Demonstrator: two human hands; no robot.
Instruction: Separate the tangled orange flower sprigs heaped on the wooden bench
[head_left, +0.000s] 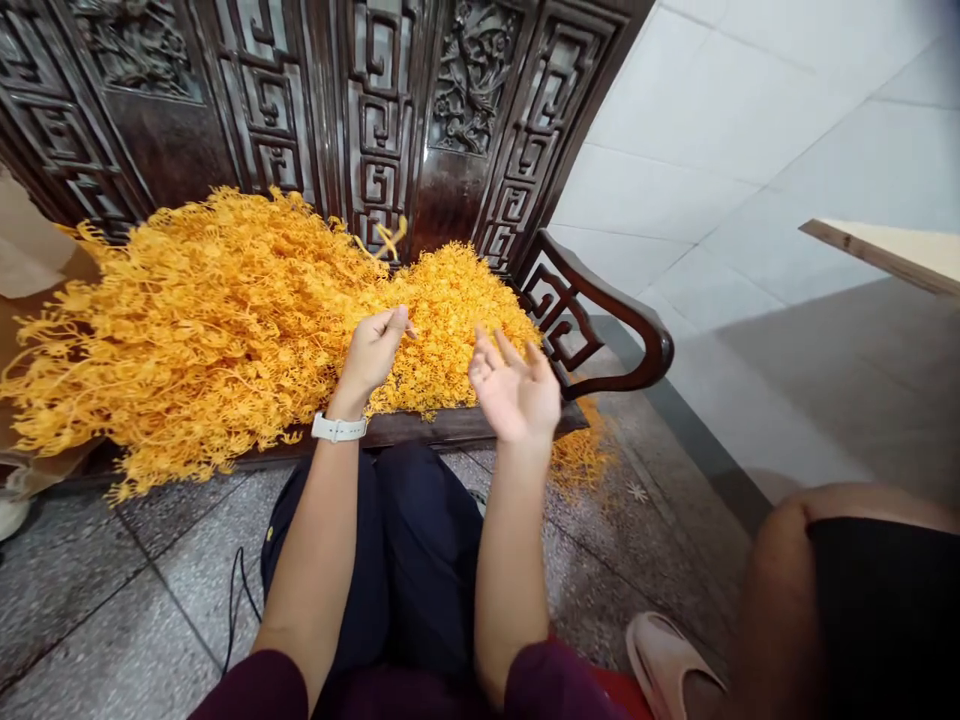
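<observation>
A seated person in a maroon top and dark trousers (427, 540) faces a dark carved wooden bench (457, 195) whose seat is heaped with curly yellow-orange strands. The larger heap (217, 310) covers the left of the seat and spills over its front edge; a smaller, lower heap (469, 305) joins it on the right, near the curved armrest (652, 345). The person's two hands are apart, raised in front of the smaller heap. The left hand (373, 350), with a pale watch (339, 428) on its wrist, is loosely curled, thumb uppermost; from here I cannot tell whether anything is pinched in it. The right hand (519, 392) is spread with the palm turned up, fingers slightly bent and blurred, and holds nothing I can see. Above the left hand a thick yellow strand (390, 238) shows against the bench back; I cannot tell whether it is in the air or resting on the pile. More orange strands (581, 450) lie on the speckled floor (180, 570) below the armrest. At the right are another person's bare knee (780, 560) and pale pink slipper (671, 660), beside a white tiled wall (697, 180).
</observation>
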